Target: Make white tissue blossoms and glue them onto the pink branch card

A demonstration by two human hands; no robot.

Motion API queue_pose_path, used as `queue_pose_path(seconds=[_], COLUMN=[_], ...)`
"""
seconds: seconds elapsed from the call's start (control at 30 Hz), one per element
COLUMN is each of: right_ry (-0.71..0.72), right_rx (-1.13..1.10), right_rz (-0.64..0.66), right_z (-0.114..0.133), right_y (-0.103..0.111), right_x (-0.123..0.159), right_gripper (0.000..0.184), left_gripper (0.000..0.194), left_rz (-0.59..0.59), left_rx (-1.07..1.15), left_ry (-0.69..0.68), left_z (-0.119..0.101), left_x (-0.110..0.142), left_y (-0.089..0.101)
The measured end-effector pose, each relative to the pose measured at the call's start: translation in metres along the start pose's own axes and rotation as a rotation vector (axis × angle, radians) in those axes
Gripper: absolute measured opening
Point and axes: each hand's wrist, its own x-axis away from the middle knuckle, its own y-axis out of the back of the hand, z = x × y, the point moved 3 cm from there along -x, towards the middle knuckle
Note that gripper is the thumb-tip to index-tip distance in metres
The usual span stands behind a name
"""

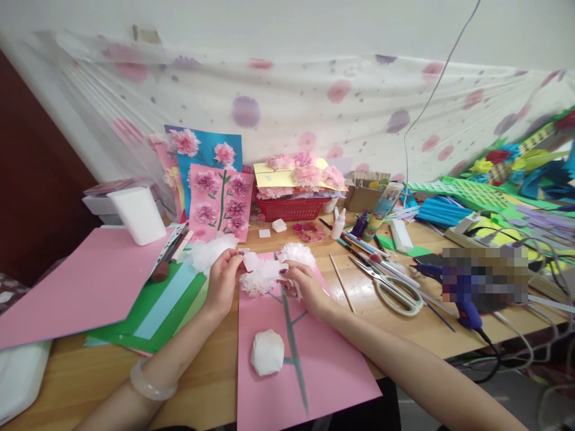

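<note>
Between both hands, above the pink sheet (pixel 332 371), a small piece of white tissue paper (pixel 265 267) is pinched at its two ends. My left hand (pixel 224 278) closes thumb and finger on its left end; my right hand (pixel 303 284) grips the right end. Just under it lies a fluffy white paper flower (pixel 258 284), partly covered. A second white flower (pixel 297 254) sits behind my right hand. Lower on the sheet rests a round white tissue wad (pixel 268 352), beside a painted grey-green stem (pixel 294 344) with branches.
Scissors (pixel 398 293), a wooden stick (pixel 342 284), pencils and a blue glue gun (pixel 467 299) with cables lie right. Coloured sheets (pixel 85 281) and a white container (pixel 137 215) stand left. Behind are a red basket (pixel 291 209) and flower pictures (pixel 220 203).
</note>
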Motion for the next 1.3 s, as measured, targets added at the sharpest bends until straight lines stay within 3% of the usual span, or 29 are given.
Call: queue_pose_path(seconds=[0.17, 0.23, 0.33, 0.43, 0.53, 0.63, 0.83, 1.1, 1.3], right_ry=[0.002, -0.006, -0.016, 0.0, 0.04, 0.066, 0.011, 0.001, 0.017], right_rx=[0.018, 0.043, 0.062, 0.05, 0.045, 0.033, 0.013, 0.107, 0.161], right_rz=[-0.039, -0.034, 0.003, 0.041, 0.078, 0.103, 0.072, 0.054, 0.038], right_z=[0.002, 0.0, -0.003, -0.004, -0.003, -0.003, -0.005, -0.002, -0.005], right_y=[0.0, 0.0, 0.0, -0.001, -0.001, 0.0, -0.001, -0.003, -0.001], right_x=[0.0, 0.0, -0.001, -0.001, 0.0, 0.0, -0.001, 0.001, -0.002], right_gripper=[0.015, 0.016, 0.017, 0.019, 0.024, 0.025, 0.013, 0.021, 0.031], left_gripper=[0.016, 0.012, 0.006, 0.008, 0.016, 0.027, 0.024, 0.026, 0.025], left_rz=[-0.119, -0.063, 0.131, 0.278, 0.315, 0.299, 0.223, -0.003, 0.118], left_rx=[-0.085, -0.222, -0.413, -0.464, -0.384, -0.329, -0.31, -0.229, -0.282], left_ry=[-0.157, -0.267, -0.341, -0.293, -0.203, -0.144, -0.077, -0.106, -0.082], left_z=[-0.007, -0.011, -0.012, -0.009, -0.01, -0.012, -0.01, -0.009, -0.01], left_x=[0.0, 0.005, 0.016, 0.024, 0.025, 0.025, 0.021, -0.006, 0.005], left_y=[0.006, 0.003, -0.007, -0.014, -0.016, -0.018, -0.016, 0.008, -0.003])
